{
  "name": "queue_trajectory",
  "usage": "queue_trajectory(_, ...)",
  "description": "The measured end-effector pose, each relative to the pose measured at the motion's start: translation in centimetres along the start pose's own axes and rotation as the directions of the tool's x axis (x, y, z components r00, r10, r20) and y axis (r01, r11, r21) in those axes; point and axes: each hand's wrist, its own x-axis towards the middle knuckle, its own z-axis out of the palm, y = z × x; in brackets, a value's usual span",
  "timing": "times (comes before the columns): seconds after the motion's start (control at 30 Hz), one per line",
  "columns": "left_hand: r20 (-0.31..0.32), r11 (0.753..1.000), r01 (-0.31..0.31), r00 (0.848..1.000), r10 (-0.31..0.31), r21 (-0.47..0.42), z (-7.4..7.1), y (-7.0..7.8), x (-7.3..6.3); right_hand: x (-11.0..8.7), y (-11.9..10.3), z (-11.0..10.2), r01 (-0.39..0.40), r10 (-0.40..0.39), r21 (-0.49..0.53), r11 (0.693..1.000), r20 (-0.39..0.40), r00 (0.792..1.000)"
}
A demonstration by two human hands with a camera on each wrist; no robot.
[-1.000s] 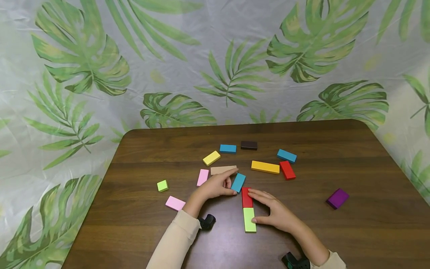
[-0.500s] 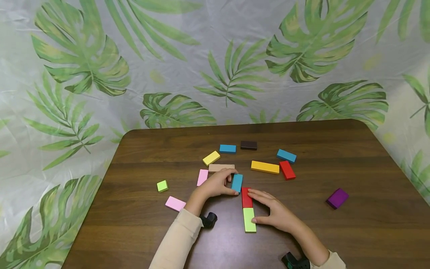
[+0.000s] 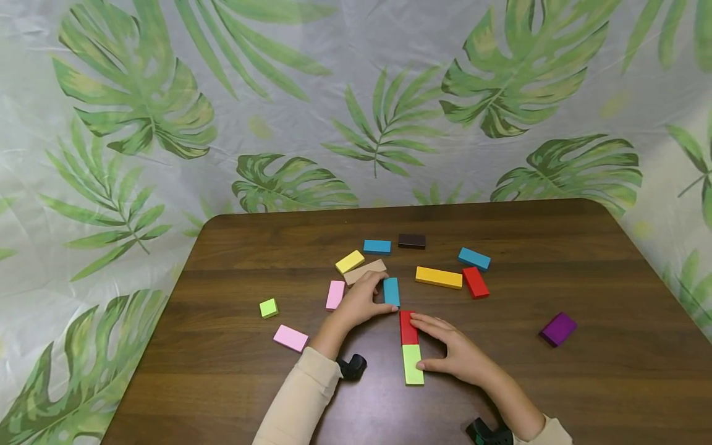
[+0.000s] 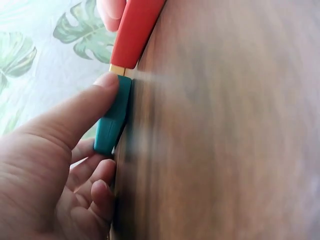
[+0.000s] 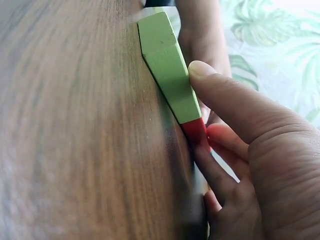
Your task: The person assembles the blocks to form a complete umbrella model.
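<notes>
Left fingers [image 4: 92,100] pinch the blue block [image 3: 392,292], best set square with the red block [image 3: 408,334], which extended right fingers [image 3: 432,324] should hold steady.

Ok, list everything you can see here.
Blue blocks: 3, blue, one centre, two back
Red blocks: 2, red, one centre, one back right
Green blocks: 2, light green, one front centre, one left
Pink blocks: 2, pink, on left
Yellow block: 1, yellow, back left
Tan block: 1, tan, back left
Orange block: 1, orange, back right
Dark block: 1, blackish, back centre
Purple block: 1, purple, right
Table: 1, brown, under blocks
Cloth: 1, white and green, behind table
Cameras: 2, black, wrists
Sleeves: 2, cream, forearms
Left hand: 1, bare, pinching a blue block
Right hand: 1, bare, touching one red, one green block
</notes>
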Motion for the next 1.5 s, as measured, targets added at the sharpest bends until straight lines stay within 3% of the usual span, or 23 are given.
queue_trajectory(0.37, -0.029, 0.999, -0.040, 0.999, 0.041, 0.026, 0.2, 0.1, -0.2, 0.0, 0.0, 0.1, -0.003, 0.003, -0.018, 1.000, 0.001, 1.000)
queue_trajectory(0.63, -0.061, 0.995, -0.017, 0.998, 0.023, 0.095, 0.8, 0.5, -0.2, 0.0, 0.1, 0.1, 0.009, -0.009, -0.016, 1.000, -0.003, 1.000)
queue_trajectory(1.5, -0.077, 0.989, -0.013, 0.997, 0.024, 0.145, 1.3, 1.2, -0.6, 0.2, 0.3, 0.1, 0.022, -0.022, -0.016, 1.000, 0.028, 0.999)
